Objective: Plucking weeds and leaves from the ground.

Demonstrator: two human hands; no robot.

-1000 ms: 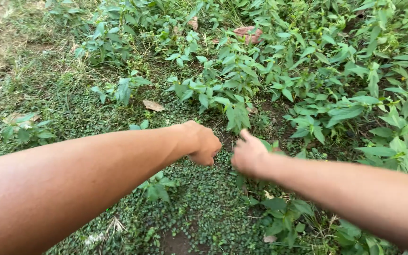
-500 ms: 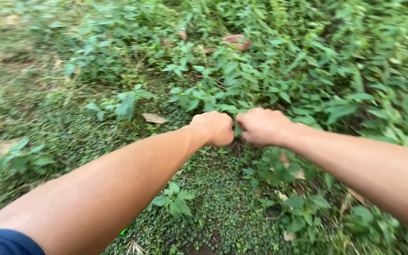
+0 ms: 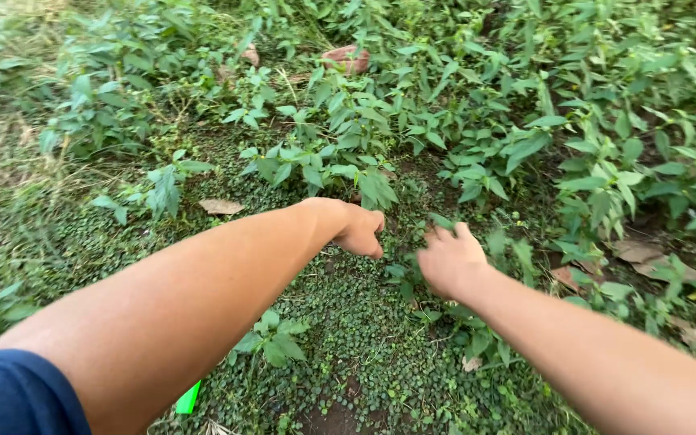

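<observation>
**Both hands down at a leafy weed, nothing pulled free yet**

I see my left hand (image 3: 358, 229) curled loosely, fingers bent under, hovering over the low ground cover (image 3: 348, 322) just near of a broad-leaved weed (image 3: 340, 169). Whether it pinches a stem I cannot tell; the fingertips are hidden beneath the knuckles. My right hand (image 3: 449, 262) sits just to the right of it, fingers folded down into a small leafy shoot (image 3: 445, 221), and its grip is hidden too.

By my reading the work is at an early stage: the weed stands rooted and whole, no uprooted plant lies in either hand, and the dense bed of taller weeds (image 3: 606, 145) far and right looks untouched. Nearly everything is left.

The weed between my hands stands roughly upright, its long axis rising from the soil and leaning slightly toward the far side, leaves drooping outward. A dry brown leaf (image 3: 221, 207) lies on the left, and a green object (image 3: 188, 398) pokes out near my left arm.
</observation>
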